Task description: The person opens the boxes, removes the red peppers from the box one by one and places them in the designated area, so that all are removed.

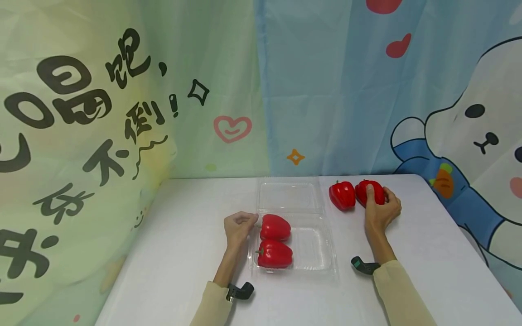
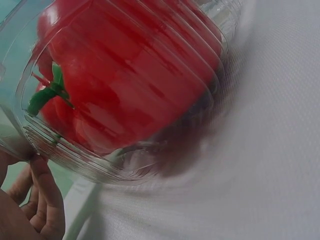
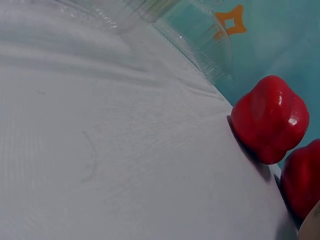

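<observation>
A clear plastic clamshell container (image 1: 311,248) lies on the table with its lid (image 1: 289,195) folded back. Two red bell peppers, one behind (image 1: 276,227) and one in front (image 1: 275,255), lie on their sides in its left half. My left hand (image 1: 238,228) pinches the container's left rim between thumb and fingers; the left wrist view shows a pepper (image 2: 130,75) through the ribbed wall. At the far right, my right hand (image 1: 383,212) grips another red bell pepper (image 1: 377,191), thumb on its near side. Another bell pepper (image 1: 342,196) stands just left of it.
The white table (image 1: 175,253) extends around the container. A printed curtain (image 1: 212,59) hangs along the table's back edge, close behind the two right-hand peppers and the lid. Dark wrist-worn devices sit on the left wrist (image 1: 241,291) and right wrist (image 1: 364,266).
</observation>
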{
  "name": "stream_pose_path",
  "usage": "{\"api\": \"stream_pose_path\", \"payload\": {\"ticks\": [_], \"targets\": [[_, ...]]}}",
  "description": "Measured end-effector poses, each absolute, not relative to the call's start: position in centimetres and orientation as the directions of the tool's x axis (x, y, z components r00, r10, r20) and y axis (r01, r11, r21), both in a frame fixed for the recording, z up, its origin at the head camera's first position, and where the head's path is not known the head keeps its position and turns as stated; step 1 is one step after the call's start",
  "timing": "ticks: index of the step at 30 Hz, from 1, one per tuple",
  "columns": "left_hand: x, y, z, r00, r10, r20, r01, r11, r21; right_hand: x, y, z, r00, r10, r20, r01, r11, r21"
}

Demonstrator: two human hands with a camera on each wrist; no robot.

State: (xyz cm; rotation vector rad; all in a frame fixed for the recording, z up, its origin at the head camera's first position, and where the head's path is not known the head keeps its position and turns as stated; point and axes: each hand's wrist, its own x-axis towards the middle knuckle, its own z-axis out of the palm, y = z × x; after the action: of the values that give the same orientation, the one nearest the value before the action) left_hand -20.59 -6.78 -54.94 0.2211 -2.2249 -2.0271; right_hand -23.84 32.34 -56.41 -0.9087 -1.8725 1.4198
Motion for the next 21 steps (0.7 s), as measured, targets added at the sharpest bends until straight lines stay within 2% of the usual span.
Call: {"api": "stream_pose_path", "payload": {"ticks": [9,21], "targets": [[-20.42,-6.78,-54.87,-0.982,-0.186,0.005,-0.012,0.087,0.996,-23.79,32.50,-56.10,-0.586,0.809,0.058,0.161,0.187,-0.969],[-20.49,-6.77,-54.93,-0.982,-0.188,0.002,-0.017,0.100,0.995,-23.61,32.97,-56.17,-0.558,0.827,0.069,0.155,0.185,-0.970]]}}
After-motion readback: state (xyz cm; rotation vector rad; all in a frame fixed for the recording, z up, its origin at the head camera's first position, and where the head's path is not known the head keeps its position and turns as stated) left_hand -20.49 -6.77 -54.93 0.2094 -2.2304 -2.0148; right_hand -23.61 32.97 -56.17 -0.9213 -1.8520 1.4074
